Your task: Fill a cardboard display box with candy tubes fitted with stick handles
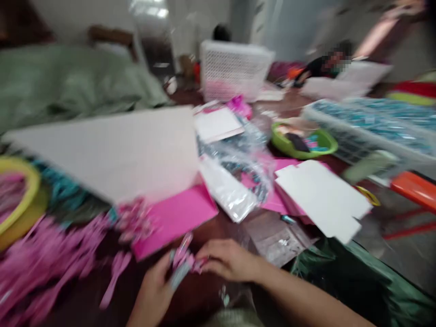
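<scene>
Near the bottom middle, my left hand (158,284) is closed around a small glossy pink ribbon-like piece (182,256). A pale grey strip (180,275), perhaps tape on the thumb, lies across that hand. My right hand (228,260) is closed too, its fingertips pinching the right end of the same piece. Blur hides the piece's exact kind. Left of my hands lies a loose pink strip (115,278), beside a large heap of pink strips (64,263). Just beyond, a cluster of small pink pieces (136,219) rests on a bright pink card (180,213).
A large white board (136,154) slants across the left. White cut card sheets (323,200), clear plastic bags (235,190) and a green bowl (289,144) lie right of centre. A yellow basin (34,204) stands left, a white basket (235,68) behind. Another person (323,66) is far right.
</scene>
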`<state>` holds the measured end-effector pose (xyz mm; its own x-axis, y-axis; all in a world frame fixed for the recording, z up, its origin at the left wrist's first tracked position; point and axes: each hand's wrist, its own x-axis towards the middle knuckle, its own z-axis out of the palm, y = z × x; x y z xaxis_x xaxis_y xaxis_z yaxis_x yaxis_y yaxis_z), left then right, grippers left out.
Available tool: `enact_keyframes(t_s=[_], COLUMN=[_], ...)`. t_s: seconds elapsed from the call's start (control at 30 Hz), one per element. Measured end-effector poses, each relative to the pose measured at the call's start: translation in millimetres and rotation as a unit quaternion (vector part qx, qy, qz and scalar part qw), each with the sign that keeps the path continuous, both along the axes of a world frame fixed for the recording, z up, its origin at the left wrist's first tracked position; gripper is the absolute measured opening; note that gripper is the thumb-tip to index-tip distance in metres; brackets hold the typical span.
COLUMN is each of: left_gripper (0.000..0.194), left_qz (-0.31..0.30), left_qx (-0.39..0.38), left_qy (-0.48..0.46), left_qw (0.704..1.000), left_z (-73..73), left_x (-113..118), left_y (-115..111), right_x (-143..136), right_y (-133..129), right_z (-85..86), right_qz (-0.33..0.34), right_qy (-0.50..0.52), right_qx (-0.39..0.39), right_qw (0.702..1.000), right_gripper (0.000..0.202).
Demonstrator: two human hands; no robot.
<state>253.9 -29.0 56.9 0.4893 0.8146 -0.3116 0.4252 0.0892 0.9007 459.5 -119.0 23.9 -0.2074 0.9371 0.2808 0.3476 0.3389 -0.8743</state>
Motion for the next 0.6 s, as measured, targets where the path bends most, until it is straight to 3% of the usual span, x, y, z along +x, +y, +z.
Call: enact_keyframes(t_s=[0.1,0.27,0.47,0.6], left_gripper=[0.029,0.032,0.032,0.028], left_qz=[-0.048,-0.013,-0.038,-0.006], left_qx=[0.011,0.001,-0.016,0.002], left_qy=[-0.013,-0.088,-0.141,-0.126], left_qw=[0.999,0.996,0.989,0.992], left_z=[0.0,4.0,9.0,8.6], left_x=[-16.8,-35.4,-61.7,-73.8], left_y=[-6.0,-13.6,-30.1,-38.0], right_x=[1.8,-4.6,-30.7,-43.3], right_y=[-0.1,2.1,0.1,2.3], right_z=[18.9,23.3,38.7,43.2], right_qz=[0.02,-0.01,0.034,0.046], right_qy=[-0.037,-0.04,-0.073,-0.081], right_qx=[0.008,-0.022,-0.003,-0.015], right_qw=[0.999,0.999,0.997,0.996], right_gripper=[0.022,0.031,0.03,0.028])
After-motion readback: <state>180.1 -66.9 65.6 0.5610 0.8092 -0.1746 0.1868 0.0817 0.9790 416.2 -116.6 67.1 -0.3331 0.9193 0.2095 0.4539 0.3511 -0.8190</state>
